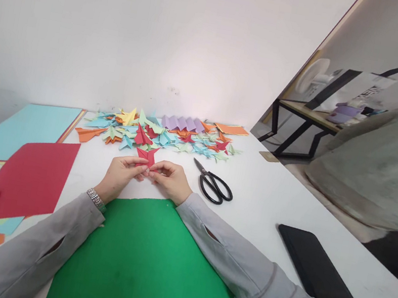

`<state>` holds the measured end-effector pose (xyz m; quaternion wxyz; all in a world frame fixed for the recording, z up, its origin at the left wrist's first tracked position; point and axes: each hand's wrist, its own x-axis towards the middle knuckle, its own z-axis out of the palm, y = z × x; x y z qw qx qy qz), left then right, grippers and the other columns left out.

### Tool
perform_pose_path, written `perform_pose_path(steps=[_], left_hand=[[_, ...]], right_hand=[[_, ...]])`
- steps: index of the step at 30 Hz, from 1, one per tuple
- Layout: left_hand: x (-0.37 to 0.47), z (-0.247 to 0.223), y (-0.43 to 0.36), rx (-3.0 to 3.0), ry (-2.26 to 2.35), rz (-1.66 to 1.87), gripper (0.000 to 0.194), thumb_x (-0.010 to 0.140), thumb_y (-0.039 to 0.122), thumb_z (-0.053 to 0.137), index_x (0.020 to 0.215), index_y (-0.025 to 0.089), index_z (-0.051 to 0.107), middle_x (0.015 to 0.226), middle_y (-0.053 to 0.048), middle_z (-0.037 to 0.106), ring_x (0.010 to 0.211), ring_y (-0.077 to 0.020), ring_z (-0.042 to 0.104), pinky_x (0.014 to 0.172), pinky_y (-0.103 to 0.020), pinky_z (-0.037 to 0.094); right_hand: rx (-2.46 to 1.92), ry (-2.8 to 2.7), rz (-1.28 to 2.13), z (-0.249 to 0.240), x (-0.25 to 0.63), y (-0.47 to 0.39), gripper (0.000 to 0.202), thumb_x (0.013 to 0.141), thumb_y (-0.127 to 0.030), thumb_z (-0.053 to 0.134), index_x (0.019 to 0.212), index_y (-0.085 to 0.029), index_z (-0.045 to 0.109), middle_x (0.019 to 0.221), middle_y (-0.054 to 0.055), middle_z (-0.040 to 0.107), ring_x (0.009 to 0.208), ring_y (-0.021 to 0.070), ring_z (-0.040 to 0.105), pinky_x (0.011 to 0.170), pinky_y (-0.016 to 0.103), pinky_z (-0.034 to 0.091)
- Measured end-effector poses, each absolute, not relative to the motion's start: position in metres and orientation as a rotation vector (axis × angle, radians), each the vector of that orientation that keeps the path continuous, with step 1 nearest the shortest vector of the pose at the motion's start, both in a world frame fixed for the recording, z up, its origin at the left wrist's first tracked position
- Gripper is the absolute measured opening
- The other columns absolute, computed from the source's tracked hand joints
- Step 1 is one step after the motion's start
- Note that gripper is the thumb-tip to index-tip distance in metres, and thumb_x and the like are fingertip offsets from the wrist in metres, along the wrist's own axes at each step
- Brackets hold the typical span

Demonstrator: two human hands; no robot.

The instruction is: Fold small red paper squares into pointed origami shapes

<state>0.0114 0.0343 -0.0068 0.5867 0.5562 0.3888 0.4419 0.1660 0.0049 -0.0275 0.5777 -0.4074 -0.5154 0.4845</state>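
Note:
A small red folded paper (149, 155) with pointed tips is held between both hands above the white table. My left hand (122, 172), with a metal watch on its wrist, pinches its left side. On the other side my right hand (171, 177) grips the lower right part with thumb and fingers. The fingertips of both hands nearly meet and hide the paper's lower edge. Below the hands lies a large green sheet (151, 264). Black-handled scissors (211, 184) rest just right of my right hand.
Many folded papers (140, 133) line the wall. Red sheets (38, 177) and light-blue sheets (29, 124) lie at left. A black flat object (317, 262) is at right. Beyond the table's right edge a person (385, 161) is near a shelf (309, 113).

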Motion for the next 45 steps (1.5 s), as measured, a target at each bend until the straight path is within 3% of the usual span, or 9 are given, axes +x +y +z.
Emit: perform_pose_path(steps=[18, 45], left_hand=[[0.0146, -0.0011, 0.0298, 1.361, 0.947, 1.039, 0.022, 0.057, 0.027, 0.078, 0.069, 0.011, 0.068, 0.056, -0.004, 0.068, 0.047, -0.0121, 0.059, 0.051, -0.026, 0.048], [0.0150, -0.0014, 0.0280, 1.495, 1.008, 1.032, 0.021, 0.058, 0.033, 0.078, 0.066, 0.014, 0.072, 0.060, -0.005, 0.070, 0.050, -0.0129, 0.059, 0.053, -0.026, 0.050]], right_hand=[[-0.920, -1.107, 1.180, -0.0273, 0.1669, 0.0072, 0.027, 0.054, -0.033, 0.081, 0.070, -0.016, 0.068, 0.060, -0.001, 0.065, 0.053, 0.0110, 0.059, 0.051, 0.025, 0.051], [-0.955, -1.075, 1.196, -0.0253, 0.1679, 0.0053, 0.025, 0.053, -0.031, 0.081, 0.068, -0.015, 0.068, 0.059, 0.000, 0.067, 0.054, 0.0115, 0.061, 0.056, 0.027, 0.050]])
